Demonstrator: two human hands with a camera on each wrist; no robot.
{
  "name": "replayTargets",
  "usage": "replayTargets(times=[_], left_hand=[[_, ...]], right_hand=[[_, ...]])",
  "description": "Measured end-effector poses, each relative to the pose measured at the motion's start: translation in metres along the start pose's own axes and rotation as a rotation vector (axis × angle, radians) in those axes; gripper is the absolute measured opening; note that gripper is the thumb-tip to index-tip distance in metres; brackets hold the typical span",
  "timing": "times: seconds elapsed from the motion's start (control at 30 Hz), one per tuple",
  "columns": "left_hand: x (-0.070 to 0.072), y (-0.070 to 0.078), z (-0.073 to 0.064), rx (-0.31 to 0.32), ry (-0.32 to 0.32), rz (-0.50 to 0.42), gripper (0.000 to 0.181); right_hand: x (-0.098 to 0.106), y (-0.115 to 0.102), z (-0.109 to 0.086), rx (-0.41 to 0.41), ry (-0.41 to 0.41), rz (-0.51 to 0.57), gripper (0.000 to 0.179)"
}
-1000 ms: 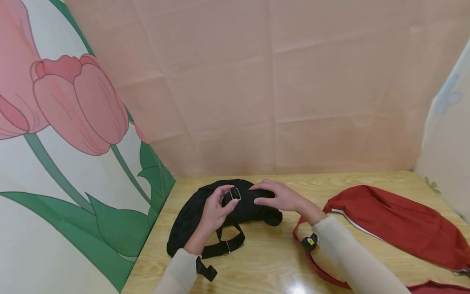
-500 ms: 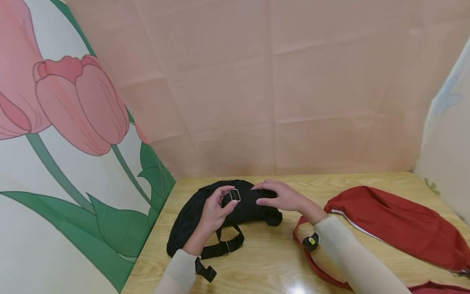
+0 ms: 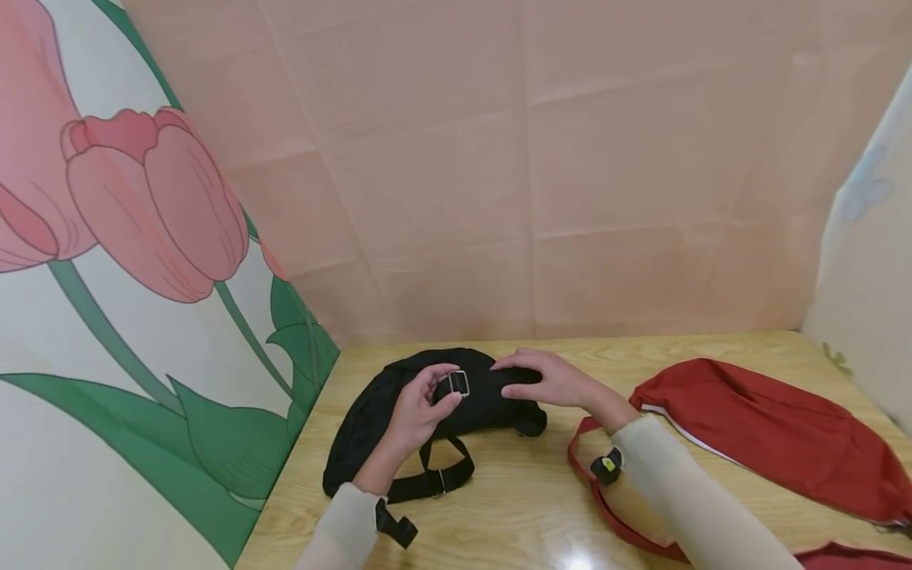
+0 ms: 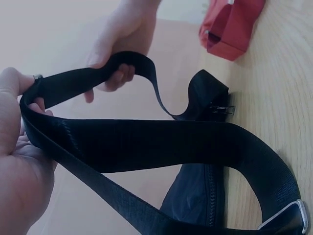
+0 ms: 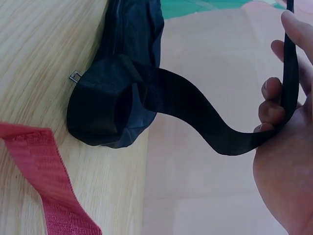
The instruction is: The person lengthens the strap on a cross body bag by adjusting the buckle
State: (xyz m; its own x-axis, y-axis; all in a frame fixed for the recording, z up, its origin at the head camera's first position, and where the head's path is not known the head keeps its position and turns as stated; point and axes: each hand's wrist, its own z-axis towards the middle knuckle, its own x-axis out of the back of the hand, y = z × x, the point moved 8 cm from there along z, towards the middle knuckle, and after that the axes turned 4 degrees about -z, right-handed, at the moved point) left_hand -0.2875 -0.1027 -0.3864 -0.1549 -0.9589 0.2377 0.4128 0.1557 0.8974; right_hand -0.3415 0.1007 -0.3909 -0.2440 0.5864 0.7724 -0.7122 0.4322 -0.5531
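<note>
A black waist bag [image 3: 363, 427] lies on the table with its strap [image 4: 151, 144] raised in loops. My left hand [image 3: 413, 408] pinches the strap at a square metal slider [image 3: 459, 383]. To its right, my right hand [image 3: 552, 381] holds another stretch of the same strap [image 5: 195, 105] between thumb and fingers. In the left wrist view a second metal slider [image 4: 302, 215] sits on a lower strap loop. A black buckle end [image 3: 399, 529] hangs below my left wrist. The bag's zipper [image 4: 211, 196] shows behind the strap.
A red waist bag [image 3: 769, 435] lies on the right of the wooden table [image 3: 520, 514]. Its red strap [image 3: 606, 514], with a black buckle [image 3: 607, 467], curves beneath my right forearm. More red fabric [image 3: 848, 556] shows at the bottom right. A pink backdrop [image 3: 527, 198] stands behind.
My left hand has tilted slightly, bringing the slider a little right and down. My right hand has shifted slightly right along with the strap. Both bags stay in place.
</note>
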Motion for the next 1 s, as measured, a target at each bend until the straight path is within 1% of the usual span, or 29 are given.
replayTargets(times=[0.17, 0.37, 0.47, 0.6, 0.73, 0.9, 1.0], left_hand=[[-0.002, -0.002, 0.0, 0.003, -0.026, 0.002, 0.041], [-0.007, -0.005, -0.002, 0.064, -0.084, 0.046, 0.045], [-0.009, -0.009, -0.004, 0.092, -0.102, 0.076, 0.047], [-0.013, -0.013, -0.005, 0.111, -0.126, 0.094, 0.049], [-0.018, -0.014, -0.007, 0.111, -0.166, 0.087, 0.049], [-0.025, -0.016, -0.011, 0.107, -0.22, 0.1, 0.049], [-0.028, -0.016, -0.013, 0.107, -0.243, 0.122, 0.047]], right_hand=[[0.001, 0.001, -0.001, 0.004, -0.005, -0.009, 0.044], [0.004, 0.005, -0.005, 0.001, -0.017, -0.038, 0.045], [0.004, 0.006, -0.007, 0.001, -0.027, -0.051, 0.046], [0.004, 0.005, -0.01, 0.015, -0.039, -0.082, 0.043], [0.004, 0.003, -0.013, 0.019, -0.063, -0.088, 0.043], [-0.001, 0.01, -0.018, -0.03, -0.119, -0.076, 0.045], [-0.004, 0.015, -0.021, -0.038, -0.144, -0.076, 0.045]])
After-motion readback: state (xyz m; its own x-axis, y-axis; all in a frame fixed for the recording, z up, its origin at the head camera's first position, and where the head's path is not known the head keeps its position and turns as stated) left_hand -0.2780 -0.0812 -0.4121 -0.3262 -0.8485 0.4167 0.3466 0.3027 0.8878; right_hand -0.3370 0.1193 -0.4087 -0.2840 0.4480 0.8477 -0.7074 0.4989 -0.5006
